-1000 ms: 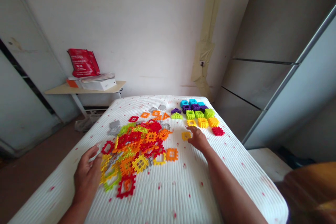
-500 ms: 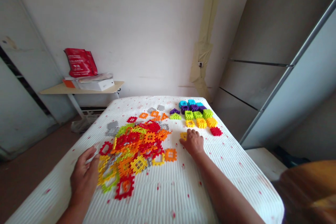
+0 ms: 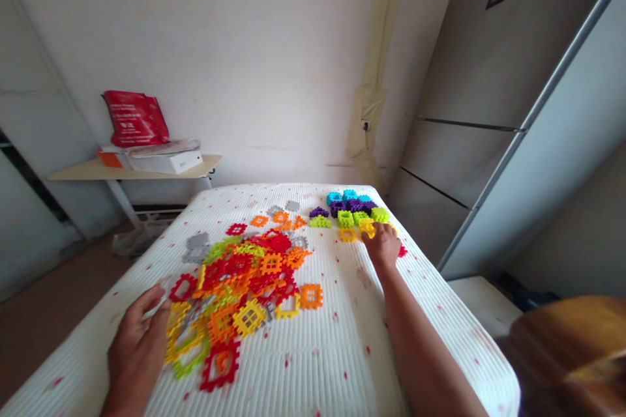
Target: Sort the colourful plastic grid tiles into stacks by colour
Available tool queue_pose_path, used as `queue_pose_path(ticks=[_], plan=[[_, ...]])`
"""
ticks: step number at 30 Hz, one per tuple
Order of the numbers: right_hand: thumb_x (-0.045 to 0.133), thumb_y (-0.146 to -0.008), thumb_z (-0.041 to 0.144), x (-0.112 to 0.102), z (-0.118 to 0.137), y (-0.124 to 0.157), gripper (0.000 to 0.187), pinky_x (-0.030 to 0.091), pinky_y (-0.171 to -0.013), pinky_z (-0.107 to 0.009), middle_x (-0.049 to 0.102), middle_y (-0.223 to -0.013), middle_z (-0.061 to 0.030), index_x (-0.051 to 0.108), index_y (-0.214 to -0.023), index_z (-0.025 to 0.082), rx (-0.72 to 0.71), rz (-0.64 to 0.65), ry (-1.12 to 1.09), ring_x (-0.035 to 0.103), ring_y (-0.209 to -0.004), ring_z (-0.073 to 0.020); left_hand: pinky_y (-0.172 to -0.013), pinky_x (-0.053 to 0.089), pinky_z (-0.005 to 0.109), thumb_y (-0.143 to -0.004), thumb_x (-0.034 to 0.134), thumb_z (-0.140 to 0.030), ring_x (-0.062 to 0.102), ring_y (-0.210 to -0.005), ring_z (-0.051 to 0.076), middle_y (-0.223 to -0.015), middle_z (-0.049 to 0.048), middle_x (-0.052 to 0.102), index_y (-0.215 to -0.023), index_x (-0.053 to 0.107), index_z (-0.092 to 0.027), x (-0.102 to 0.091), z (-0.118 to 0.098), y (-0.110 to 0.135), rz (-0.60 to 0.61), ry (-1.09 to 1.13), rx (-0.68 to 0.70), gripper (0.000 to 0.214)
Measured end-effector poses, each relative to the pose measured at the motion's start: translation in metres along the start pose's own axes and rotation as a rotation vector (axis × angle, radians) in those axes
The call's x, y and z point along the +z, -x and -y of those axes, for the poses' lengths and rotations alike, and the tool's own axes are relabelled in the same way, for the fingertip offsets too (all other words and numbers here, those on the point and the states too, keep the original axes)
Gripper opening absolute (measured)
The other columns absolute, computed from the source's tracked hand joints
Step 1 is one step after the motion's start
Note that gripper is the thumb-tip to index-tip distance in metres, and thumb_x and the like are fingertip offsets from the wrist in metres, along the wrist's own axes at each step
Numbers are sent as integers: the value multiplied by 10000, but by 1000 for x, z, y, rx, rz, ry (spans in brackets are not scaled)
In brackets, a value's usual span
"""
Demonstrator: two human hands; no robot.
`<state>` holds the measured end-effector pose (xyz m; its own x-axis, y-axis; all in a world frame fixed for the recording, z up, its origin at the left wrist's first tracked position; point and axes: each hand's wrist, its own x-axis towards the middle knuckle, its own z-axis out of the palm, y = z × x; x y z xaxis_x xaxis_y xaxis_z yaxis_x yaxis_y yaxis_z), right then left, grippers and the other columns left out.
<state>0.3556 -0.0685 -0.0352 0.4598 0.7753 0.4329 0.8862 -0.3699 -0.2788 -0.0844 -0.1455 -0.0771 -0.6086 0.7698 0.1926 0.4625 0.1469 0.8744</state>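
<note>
Left hand (image 3: 137,355) beside a heap of plastic waffle blocks (image 3: 239,287), right hand (image 3: 382,246) on a yellow block (image 3: 368,229) by sorted rows (image 3: 349,212)

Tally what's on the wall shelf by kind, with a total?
On the shelf:
red bag: 1
white box: 1
flat pale package: 1
orange item: 1
Total: 4

Bright, even light; right hand (image 3: 382,246) sharp, edges warped.
</note>
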Motion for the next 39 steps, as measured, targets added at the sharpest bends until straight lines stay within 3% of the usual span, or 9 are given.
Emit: queue_pose_path(ticks=[6, 13, 25, 30, 32, 35, 37, 39], plan=[[495, -817, 410, 13, 2, -4, 434, 403, -728, -335, 560, -1108, -142, 543, -1172, 164, 54, 41, 13, 496, -1042, -279, -821, 488, 390, -715, 460, -497, 609, -808, 225, -1198, 46, 587, -1225, 516, -258, -2, -8, 3, 12, -38, -31, 566], [484, -823, 407, 22, -1, -4, 421, 414, -713, -329, 550, -1093, -144, 543, -1162, 164, 47, 57, 12, 517, -1014, -278, -894, 458, 397, -701, 469, -490, 599, -928, 252, -1228, 54, 570, -1242, 503, -241, 0, -10, 4, 25, -1, -32, 597], [414, -859, 400, 20, 4, -3, 429, 434, -701, -336, 497, -1154, -136, 502, -1215, 177, 79, 170, 31, 512, -1026, -268, -938, 421, 396, -732, 465, -486, 588, -948, 234, -1216, 69, 572, -1242, 501, -214, 3, 9, -5, 13, 4, 21, 579], [428, -849, 424, 13, 7, 0, 434, 432, -651, -330, 501, -1152, -134, 508, -1198, 180, 48, 133, 4, 551, -949, -261, -936, 417, 396, -750, 470, -489, 583, -942, 227, -1213, 81, 568, -1240, 502, -200, 4, 10, -3, 0, 30, 72, 571], [438, -849, 417, 9, 11, 5, 435, 430, -638, -320, 497, -1183, -140, 502, -1205, 175, 7, 65, -15, 553, -953, -263, -927, 423, 397, -751, 469, -502, 581, -950, 231, -1200, 85, 572, -1233, 508, -200, 4, 10, -2, -13, 52, 100, 569], [427, -869, 350, 6, 21, 16, 378, 422, -666, -293, 519, -1197, -132, 524, -1188, 171, -163, -5, -100, 548, -989, -248, -917, 432, 388, -754, 468, -500, 576, -980, 237, -1172, 79, 585, -1207, 527, -209, 4, 10, -2, -31, 62, 124, 542], [412, -880, 291, 8, 29, 23, 322, 419, -687, -272, 566, -1146, -106, 561, -1141, 178, -302, 33, -192, 565, -953, -215, -922, 430, 385, -754, 468, -493, 568, -1013, 241, -1162, 76, 589, -1196, 534, -208, 5, 9, -1, -38, 66, 132, 530], [444, -857, 238, 11, 36, 29, 271, 420, -698, -253, 622, -1036, -73, 604, -1069, 182, -431, 165, -291, 586, -868, -178, -933, 425, 389, -751, 471, -493, 559, -1041, 247, -1159, 81, 589, -1192, 533, -199, 5, 8, -1, -48, 85, 138, 534]])
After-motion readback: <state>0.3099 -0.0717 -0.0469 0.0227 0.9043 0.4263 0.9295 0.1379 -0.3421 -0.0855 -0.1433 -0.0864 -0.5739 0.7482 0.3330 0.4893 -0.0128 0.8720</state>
